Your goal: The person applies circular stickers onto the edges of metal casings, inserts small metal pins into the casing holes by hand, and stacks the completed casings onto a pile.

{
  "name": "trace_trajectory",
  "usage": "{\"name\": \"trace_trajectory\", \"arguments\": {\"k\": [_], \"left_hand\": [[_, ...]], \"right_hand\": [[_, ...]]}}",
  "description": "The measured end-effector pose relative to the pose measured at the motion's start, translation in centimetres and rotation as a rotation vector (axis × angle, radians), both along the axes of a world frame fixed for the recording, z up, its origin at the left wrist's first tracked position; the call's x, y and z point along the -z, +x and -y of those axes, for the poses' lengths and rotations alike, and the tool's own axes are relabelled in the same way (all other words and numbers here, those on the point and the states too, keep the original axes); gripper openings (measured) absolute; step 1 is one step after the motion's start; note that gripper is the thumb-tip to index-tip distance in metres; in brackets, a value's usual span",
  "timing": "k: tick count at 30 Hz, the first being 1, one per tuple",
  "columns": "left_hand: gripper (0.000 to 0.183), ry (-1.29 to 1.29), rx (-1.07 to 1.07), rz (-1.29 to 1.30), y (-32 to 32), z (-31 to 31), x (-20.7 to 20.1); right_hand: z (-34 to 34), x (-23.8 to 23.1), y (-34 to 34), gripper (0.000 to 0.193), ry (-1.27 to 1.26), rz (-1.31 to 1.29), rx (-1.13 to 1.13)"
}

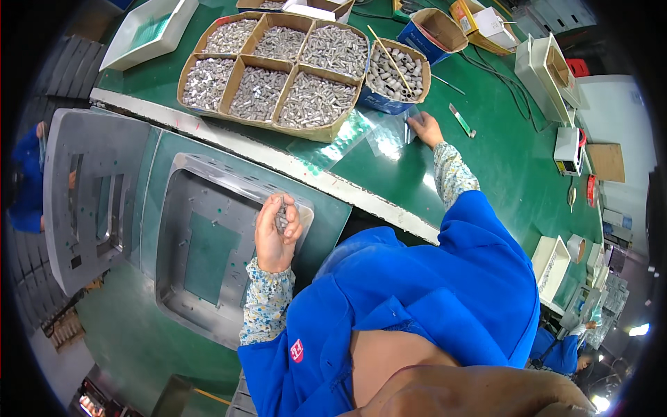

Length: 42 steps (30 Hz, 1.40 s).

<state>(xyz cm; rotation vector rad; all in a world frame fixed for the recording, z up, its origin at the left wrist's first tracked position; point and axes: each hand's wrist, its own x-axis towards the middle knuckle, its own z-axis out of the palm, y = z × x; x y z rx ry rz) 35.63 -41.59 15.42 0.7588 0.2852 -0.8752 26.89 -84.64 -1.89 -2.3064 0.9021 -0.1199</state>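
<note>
1. Left hand (276, 235): nearest to the viewer, raised over the grey metal panel (208, 257), palm turned up and fingers curled; it cups a small heap of silvery metal pieces (281, 217), seemingly short cylinders, though they are too small to tell surely. Floral sleeve under a blue coat cuff.
2. Grey metal panel: lies flat just below and beside the left hand, with a rectangular cut-out showing green bench beneath. A second grey panel (90, 194) with slots lies to its left.
3. Right hand (425, 128): arm stretched far forward across the green bench (514, 167); fingers pressed flat and loose on clear plastic bags (379, 135), gripping nothing that can be seen.
4. Clear plastic bags: spread on the bench under the right hand, well apart from the left hand, just in front of the boxes.
5. Cardboard tray (278, 69): brown, six compartments, each filled with silvery metal parts; beyond the bags.
6. Blue box (396, 73): beside the tray, packed with upright pale tubes, a thin stick laid across it.
7. Farther: open blue-and-brown carton (434, 31); white tray (149, 31) at far left; beige bins (545, 66) at right.
</note>
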Motion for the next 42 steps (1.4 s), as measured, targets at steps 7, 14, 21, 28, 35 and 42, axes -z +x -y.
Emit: {"name": "trace_trajectory", "arguments": {"k": [7,14,21,28,35,42], "left_hand": [[0.02,0.094,-0.123,0.042,-2.6,-2.6,-0.1],[0.027,0.248,-0.132,0.341,-6.2,-6.6,0.6],[0.033,0.084,-0.168,0.168,-8.5,-14.7,2.3],[0.023,0.244,-0.362,0.183,-3.5,-20.3,4.6],[0.014,0.234,-0.407,0.071,0.9,-19.0,10.6],[0.015,0.053,-0.384,-0.055,1.0,-17.2,13.4]], "right_hand": [[-10.3,-10.8,2.2,0.024,-0.547,0.181,-0.085],[-33.8,-17.4,5.0,0.016,0.941,0.323,-0.879],[-40.4,-16.5,7.1,0.014,1.138,-0.12,-1.102],[-41.9,-6.0,16.3,0.011,-0.085,0.075,-0.995],[-42.2,-2.9,16.4,0.012,-0.101,0.119,-1.075],[-42.5,-3.1,16.9,0.015,-0.114,-0.006,-1.039]]}}
